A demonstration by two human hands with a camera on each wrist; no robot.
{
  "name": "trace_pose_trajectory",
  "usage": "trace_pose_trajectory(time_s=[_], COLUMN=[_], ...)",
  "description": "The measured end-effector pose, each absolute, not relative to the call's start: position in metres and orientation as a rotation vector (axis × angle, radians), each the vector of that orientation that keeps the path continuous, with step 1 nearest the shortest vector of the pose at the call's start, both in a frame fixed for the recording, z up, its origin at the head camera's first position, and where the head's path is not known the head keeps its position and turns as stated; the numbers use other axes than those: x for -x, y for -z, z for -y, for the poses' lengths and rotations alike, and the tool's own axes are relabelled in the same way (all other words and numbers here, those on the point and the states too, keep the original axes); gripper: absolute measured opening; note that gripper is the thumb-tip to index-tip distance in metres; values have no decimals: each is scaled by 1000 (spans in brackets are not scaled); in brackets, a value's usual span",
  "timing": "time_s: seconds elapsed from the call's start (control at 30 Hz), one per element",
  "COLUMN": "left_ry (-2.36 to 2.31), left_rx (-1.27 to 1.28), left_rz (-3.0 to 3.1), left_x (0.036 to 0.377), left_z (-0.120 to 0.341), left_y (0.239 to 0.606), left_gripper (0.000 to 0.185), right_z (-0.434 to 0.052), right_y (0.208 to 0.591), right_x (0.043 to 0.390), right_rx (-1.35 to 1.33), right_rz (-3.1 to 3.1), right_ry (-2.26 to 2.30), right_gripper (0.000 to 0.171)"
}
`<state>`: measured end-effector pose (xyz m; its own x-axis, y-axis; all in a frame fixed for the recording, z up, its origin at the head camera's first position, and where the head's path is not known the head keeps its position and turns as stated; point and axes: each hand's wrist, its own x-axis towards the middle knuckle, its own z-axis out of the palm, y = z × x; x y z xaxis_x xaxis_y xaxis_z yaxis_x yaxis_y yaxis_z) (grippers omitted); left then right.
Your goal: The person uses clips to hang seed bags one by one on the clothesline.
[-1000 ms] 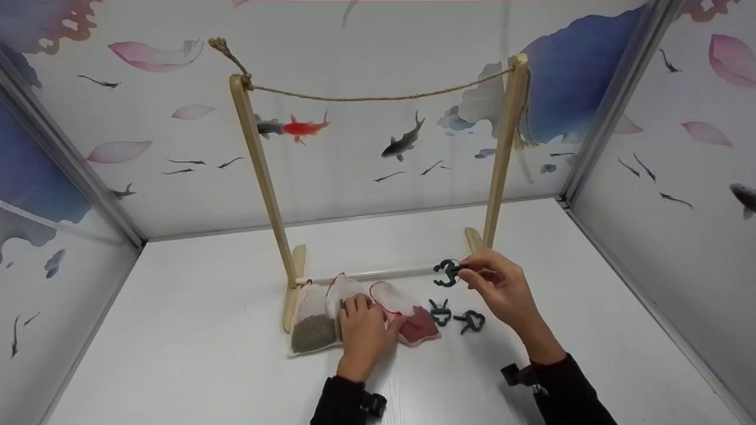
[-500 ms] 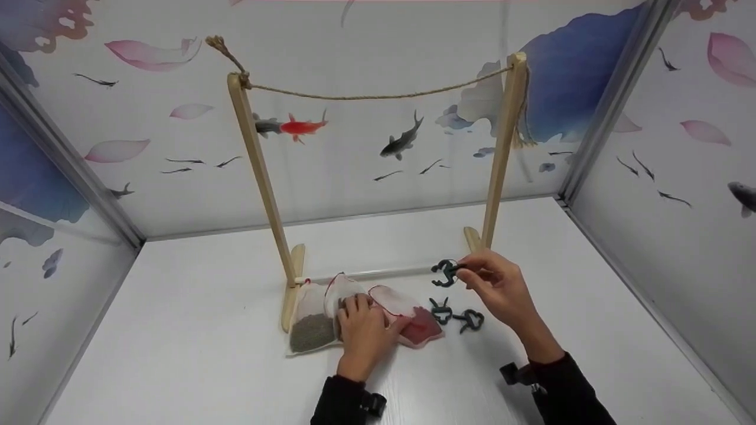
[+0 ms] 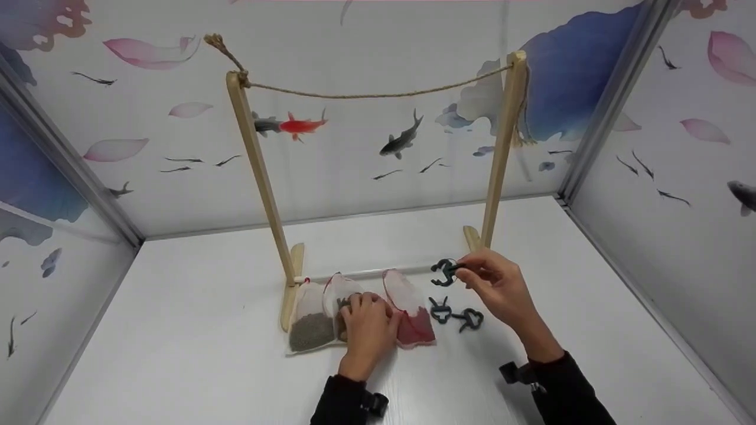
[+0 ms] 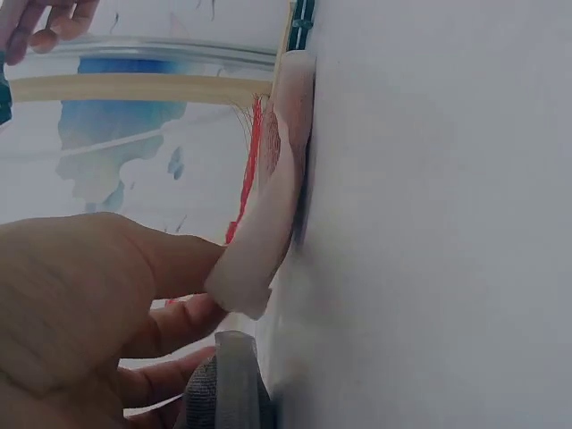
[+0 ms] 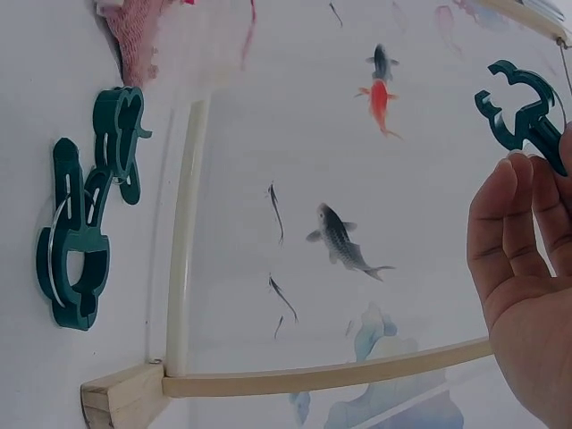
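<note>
My left hand [image 3: 369, 327] lies over the middle mesh drawstring bag [image 3: 341, 287], hiding much of it. Its thumb and a finger pinch the edge of the pink-filled mesh bag [image 3: 416, 327]; the left wrist view shows this bag's pale edge [image 4: 255, 250] at the fingertips. A grey-green-filled mesh bag [image 3: 312, 332] lies at the left of the row. Raised at the right, my right hand [image 3: 499, 289] pinches a dark green plastic clip [image 3: 443, 273] by its handles, jaws apart and facing left. Two similar clips, one upright [image 3: 440, 310] and one sideways [image 3: 471, 319], lie below it.
Behind the bags stands a wooden frame, with a left post [image 3: 260, 177], a right post [image 3: 502, 153] and a white bottom rod [image 3: 378, 274]. A twine line [image 3: 366, 96] sags between the post tops. Printed panels [image 3: 354, 195] wall in the white table [image 3: 195, 319].
The pink-filled bag has swung more upright, its top moving up and right and its bottom slightly left, with my left hand at its edge. My right hand and its clip stay nearly still.
</note>
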<state>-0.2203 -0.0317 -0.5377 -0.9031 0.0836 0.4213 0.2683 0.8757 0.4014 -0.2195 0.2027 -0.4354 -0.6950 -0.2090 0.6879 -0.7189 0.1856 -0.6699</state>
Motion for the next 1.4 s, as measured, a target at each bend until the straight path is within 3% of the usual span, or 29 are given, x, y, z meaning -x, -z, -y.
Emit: trace_pose_trajectory(time_s=[0.13, 0.33, 0.53, 0.77, 0.9, 1.07, 1.4], left_ry=[830, 1058, 1142, 1421, 1446, 1386, 1668], left_rx=[311, 354, 364, 353, 397, 469, 541], left_rz=[2521, 2422, 2341, 2325, 2336, 2328, 2289], left_x=[224, 226, 223, 223, 232, 247, 279], left_z=[29, 27, 28, 32, 34, 35, 23], left_y=[534, 525, 512, 494, 475, 443, 370], left_gripper=[16, 13, 12, 17, 24, 19, 16], right_z=[-204, -206, -211, -222, -232, -236, -226], right_y=[434, 431, 425, 415, 406, 374, 268], right_x=[218, 219, 217, 216, 230, 246, 259], right_rx=[-844, -849, -889, -929, -916, -869, -791], right_rz=[2036, 2038, 1978, 1933, 1924, 1899, 1767], right_ry=[-1517, -1486, -1472, -1387, -1311, -1225, -997], right_gripper=[8, 11, 10, 27, 28, 24, 17])
